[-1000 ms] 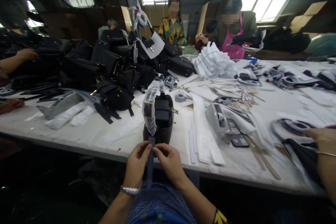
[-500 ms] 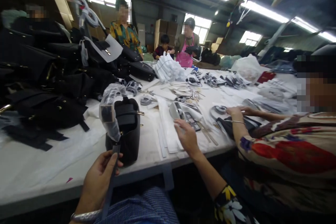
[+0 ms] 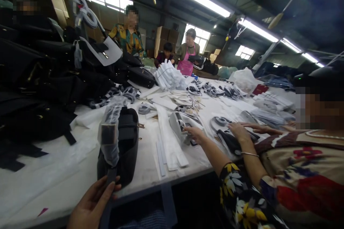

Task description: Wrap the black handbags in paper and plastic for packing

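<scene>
My left hand [image 3: 98,196] is closed on a black strap [image 3: 111,176] at the near side of a black handbag [image 3: 126,150]. The bag stands near the table's front edge, with a gold zip pull at its right side. Its looped handle [image 3: 110,145] is wrapped in clear plastic. Over to the right, my right hand [image 3: 195,135] has its fingers drawn together at the grey tape dispenser [image 3: 176,124]. Whatever is between those fingertips is too small to make out.
Black bags [image 3: 32,111] are heaped on the left. White strips [image 3: 170,150] lie beside the dispenser, and a bundle of white pieces [image 3: 170,75] sits farther back. A co-worker's hands [image 3: 239,132] work close on the right. Other people stand across the table [image 3: 61,182].
My right hand has gone from hovering open to touching the tape dispenser with fingers closed. My left hand keeps the strap. The view has shifted, and the bag appears lower and farther left.
</scene>
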A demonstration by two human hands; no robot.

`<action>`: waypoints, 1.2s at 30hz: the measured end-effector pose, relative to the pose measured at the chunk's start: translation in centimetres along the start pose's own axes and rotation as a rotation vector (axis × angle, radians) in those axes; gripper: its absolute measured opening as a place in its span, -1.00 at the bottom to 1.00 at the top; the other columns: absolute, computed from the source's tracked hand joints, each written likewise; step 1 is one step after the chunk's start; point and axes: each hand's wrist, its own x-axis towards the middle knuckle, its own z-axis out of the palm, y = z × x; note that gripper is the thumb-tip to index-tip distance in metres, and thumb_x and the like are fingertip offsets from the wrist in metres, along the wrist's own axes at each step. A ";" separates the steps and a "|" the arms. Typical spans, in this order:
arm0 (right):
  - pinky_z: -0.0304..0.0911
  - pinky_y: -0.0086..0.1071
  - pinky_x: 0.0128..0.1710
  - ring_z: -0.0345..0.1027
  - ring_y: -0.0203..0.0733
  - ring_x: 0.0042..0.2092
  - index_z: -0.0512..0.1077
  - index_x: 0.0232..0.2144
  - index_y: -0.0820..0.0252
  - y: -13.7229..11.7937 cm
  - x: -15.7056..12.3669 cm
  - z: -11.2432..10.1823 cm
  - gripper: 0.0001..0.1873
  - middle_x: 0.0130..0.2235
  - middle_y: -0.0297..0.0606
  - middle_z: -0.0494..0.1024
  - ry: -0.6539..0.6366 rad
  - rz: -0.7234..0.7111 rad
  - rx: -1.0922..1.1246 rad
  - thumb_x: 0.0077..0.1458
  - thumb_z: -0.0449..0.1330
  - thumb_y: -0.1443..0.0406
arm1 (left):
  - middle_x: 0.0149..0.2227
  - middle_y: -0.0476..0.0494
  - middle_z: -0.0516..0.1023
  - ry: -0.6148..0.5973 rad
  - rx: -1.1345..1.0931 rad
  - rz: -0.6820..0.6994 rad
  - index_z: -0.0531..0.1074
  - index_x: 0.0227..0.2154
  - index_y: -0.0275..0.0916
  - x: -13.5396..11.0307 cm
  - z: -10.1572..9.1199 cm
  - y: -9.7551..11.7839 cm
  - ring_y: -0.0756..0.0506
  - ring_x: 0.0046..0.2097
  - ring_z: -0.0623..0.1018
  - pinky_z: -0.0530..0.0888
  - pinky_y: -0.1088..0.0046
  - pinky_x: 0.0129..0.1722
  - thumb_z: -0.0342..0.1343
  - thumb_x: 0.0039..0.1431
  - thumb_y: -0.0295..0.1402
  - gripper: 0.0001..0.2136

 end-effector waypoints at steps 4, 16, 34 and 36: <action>0.32 -0.42 -0.31 0.48 -0.16 -0.20 0.56 -0.37 0.33 -0.8 -1.0 -1.0 -0.73 -0.26 -0.11 0.61 -0.011 0.027 0.106 -0.02 0.32 0.19 | -0.10 -0.06 0.62 0.029 -0.021 -0.042 0.52 -0.19 -0.14 0.7 -0.3 -0.9 -0.09 -0.17 0.61 0.57 0.65 -0.30 0.45 -0.37 0.02 -0.38; 0.41 -0.38 -0.43 0.43 -0.26 -0.49 0.53 -0.47 0.27 2.1 -6.1 -2.4 -0.68 -0.43 -0.13 0.59 -0.035 0.099 0.219 -0.14 0.40 0.11 | -0.08 -0.09 0.62 0.020 -0.037 -0.016 0.49 -0.14 -0.16 0.0 0.0 -0.5 -0.09 -0.17 0.61 0.58 0.59 -0.29 0.45 -0.26 -0.06 -0.43; 0.25 -0.47 -0.42 0.33 -0.33 -0.49 0.28 0.21 0.07 -6.8 -22.6 15.1 -0.46 -0.52 -0.46 0.46 -0.747 -0.469 0.043 0.19 0.16 0.21 | -0.08 -0.20 0.61 -0.159 -0.105 0.103 0.45 -0.07 -0.23 -1.1 -0.3 0.7 -0.17 -0.13 0.62 0.54 0.35 -0.16 0.34 -0.02 -0.16 -0.54; 0.27 -0.46 -0.37 0.38 -0.30 -0.46 0.14 0.29 0.00 -7.3 -22.9 16.6 -0.36 -0.49 -0.47 0.49 -0.664 -0.571 -0.041 0.18 0.15 0.27 | -0.07 -0.22 0.60 -0.193 -0.132 0.106 0.45 -0.07 -0.24 -1.1 -0.5 0.8 -0.18 -0.10 0.61 0.53 0.33 -0.13 0.33 0.00 -0.16 -0.55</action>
